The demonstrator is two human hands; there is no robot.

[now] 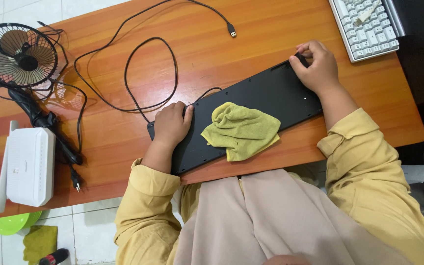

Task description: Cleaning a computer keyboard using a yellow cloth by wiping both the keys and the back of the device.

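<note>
A black keyboard (pixel 251 103) lies face down, slanted along the table's (pixel 222 39) near edge, a yellow-green cloth (pixel 241 130) bunched on it. The left hand (pixel 172 122) grips its left end — the right hand (pixel 316 64) pinches its far right corner. Beyond, its cable (pixel 143 64) loops.

The person wears a mustard-yellow top with long, loose sleeves (pixel 364 162) cuffed at both wrists, bare hands (pixel 170 125), and a pale beige skirt (pixel 271 221) over the lap.

Desk fan (pixel 16 55), white router (pixel 29 166), white keyboard (pixel 367 25)
</note>
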